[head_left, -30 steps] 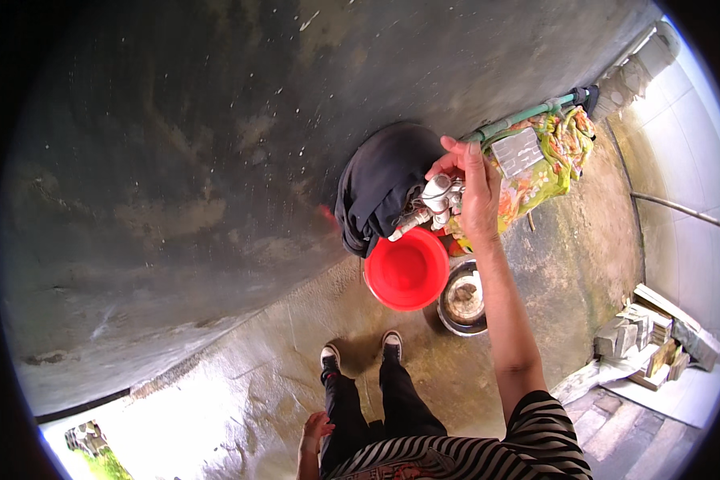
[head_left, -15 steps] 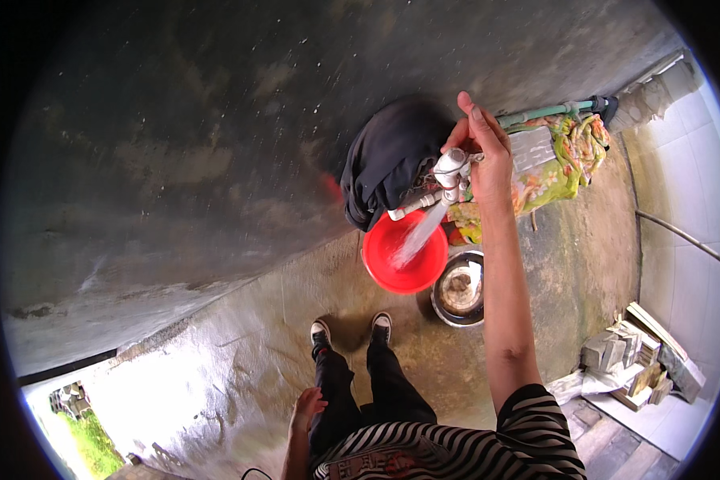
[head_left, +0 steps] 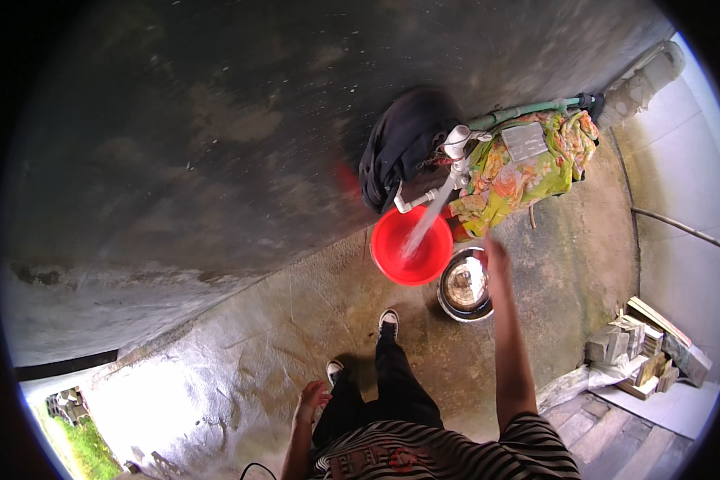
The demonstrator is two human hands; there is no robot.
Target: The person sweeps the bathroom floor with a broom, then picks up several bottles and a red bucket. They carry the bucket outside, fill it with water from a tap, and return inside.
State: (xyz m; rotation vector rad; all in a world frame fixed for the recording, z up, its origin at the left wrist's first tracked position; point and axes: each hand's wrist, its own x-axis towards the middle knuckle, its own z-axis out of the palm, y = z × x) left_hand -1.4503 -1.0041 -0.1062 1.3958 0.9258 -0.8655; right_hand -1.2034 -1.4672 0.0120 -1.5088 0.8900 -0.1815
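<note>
Water pours from a white tap into a red bucket below it. My right hand is away from the tap, above the right edge of a dark-rimmed metal basin; motion smears its fingers, and I cannot make out whether it holds anything. My left hand hangs low beside my left leg, fingers loosely bent and apart, with nothing visible in it. Behind the tap a dark cloth bulges against the wall. A flowered yellow-green cloth covers something right of the tap.
A grey slab lies on the flowered cloth. The green pipe runs along the dark wall. Stacked tiles and blocks stand at lower right. My shoes are on the wet-looking concrete floor.
My right hand has left the tap and come down and back toward me. One foot has stepped forward. Water keeps running into the bucket.
</note>
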